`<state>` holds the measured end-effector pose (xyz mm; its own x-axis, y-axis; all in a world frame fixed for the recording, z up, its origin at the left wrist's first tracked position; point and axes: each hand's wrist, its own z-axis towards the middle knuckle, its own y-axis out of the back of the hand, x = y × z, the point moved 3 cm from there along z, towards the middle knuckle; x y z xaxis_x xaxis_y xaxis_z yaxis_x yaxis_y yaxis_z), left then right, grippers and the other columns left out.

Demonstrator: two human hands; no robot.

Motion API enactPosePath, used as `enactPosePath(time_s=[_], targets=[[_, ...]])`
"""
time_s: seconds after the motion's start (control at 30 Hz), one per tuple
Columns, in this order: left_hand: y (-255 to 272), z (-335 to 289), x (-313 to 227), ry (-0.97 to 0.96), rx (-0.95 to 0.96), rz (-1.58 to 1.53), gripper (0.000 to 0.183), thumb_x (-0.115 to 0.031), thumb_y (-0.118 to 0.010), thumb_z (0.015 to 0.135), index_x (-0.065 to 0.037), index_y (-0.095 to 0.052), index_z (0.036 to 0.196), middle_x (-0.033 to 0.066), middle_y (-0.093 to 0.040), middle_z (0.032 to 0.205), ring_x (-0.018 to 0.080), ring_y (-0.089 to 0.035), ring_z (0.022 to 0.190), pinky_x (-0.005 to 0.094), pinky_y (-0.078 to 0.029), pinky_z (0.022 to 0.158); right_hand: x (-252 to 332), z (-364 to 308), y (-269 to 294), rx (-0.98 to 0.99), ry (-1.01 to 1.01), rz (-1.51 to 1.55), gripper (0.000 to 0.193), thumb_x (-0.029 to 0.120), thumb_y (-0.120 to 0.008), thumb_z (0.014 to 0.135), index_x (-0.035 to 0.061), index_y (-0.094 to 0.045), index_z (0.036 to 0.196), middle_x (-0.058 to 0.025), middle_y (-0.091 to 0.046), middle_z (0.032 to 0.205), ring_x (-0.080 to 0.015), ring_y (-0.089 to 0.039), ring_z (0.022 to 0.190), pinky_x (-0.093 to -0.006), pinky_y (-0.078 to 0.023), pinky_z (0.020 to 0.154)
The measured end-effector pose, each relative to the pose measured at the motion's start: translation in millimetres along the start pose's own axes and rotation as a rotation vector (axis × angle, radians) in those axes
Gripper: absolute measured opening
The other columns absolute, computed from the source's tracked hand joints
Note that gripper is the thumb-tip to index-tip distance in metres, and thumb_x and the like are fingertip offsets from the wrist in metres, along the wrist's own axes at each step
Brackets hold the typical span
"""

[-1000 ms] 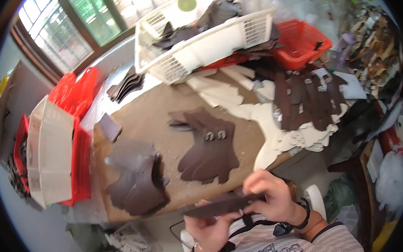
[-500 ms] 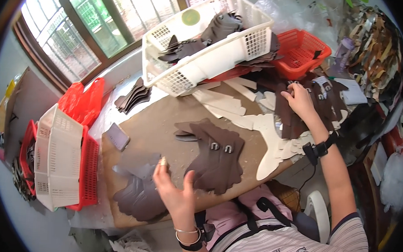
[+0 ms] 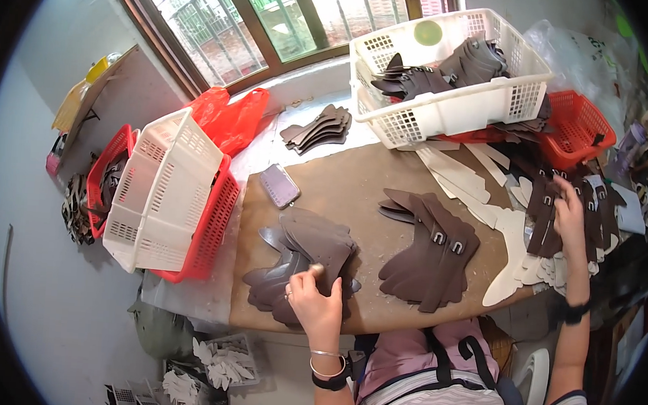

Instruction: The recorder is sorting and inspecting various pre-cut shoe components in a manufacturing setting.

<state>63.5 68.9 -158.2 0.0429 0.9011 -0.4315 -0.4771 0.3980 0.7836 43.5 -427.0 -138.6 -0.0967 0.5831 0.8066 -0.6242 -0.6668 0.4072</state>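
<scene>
My left hand (image 3: 316, 300) is over a pile of dark brown leather pieces (image 3: 292, 238) at the table's front left. Its thumb and index finger are apart, the other fingers bent, and no piece shows lifted in it. At the right, my right hand (image 3: 571, 215) has its fingertips closed at the upper end of a dark brown leather strap (image 3: 543, 216) with a metal buckle, among several similar straps. Between the hands lies a fanned stack of shaped brown leather pieces (image 3: 428, 261). Two buckled straps (image 3: 447, 243) lie on that stack.
Cream cut pieces (image 3: 511, 236) lie between the stack and the straps. Behind are a white basket (image 3: 449, 102) holding brown pieces and a red basket (image 3: 577, 132). A phone-like purple object (image 3: 279, 186) and a small brown stack (image 3: 317, 130) lie back left, near tilted white and red baskets (image 3: 165, 189).
The view has swung left, shifting the scene rightward. My left hand has come over the left pile, its fingers more bent. My right hand stays among the buckled straps.
</scene>
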Motion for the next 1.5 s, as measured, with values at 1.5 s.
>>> enactPosePath(time_s=[1.5], targets=[[27, -96, -124, 0.281, 0.625, -1.146, 0.015, 0.003, -0.067, 0.082, 0.007, -0.062, 0.096, 0.0075, -0.069, 0.083, 0.0088, -0.063, 0.071, 0.0212, -0.049, 0.067, 144, -169, -59, 0.485, -0.425, 0.856, 0.018, -0.012, -0.070, 0.072, -0.0015, -0.066, 0.086, -0.0055, -0.055, 0.087, -0.0098, -0.058, 0.078, -0.0206, -0.047, 0.064]])
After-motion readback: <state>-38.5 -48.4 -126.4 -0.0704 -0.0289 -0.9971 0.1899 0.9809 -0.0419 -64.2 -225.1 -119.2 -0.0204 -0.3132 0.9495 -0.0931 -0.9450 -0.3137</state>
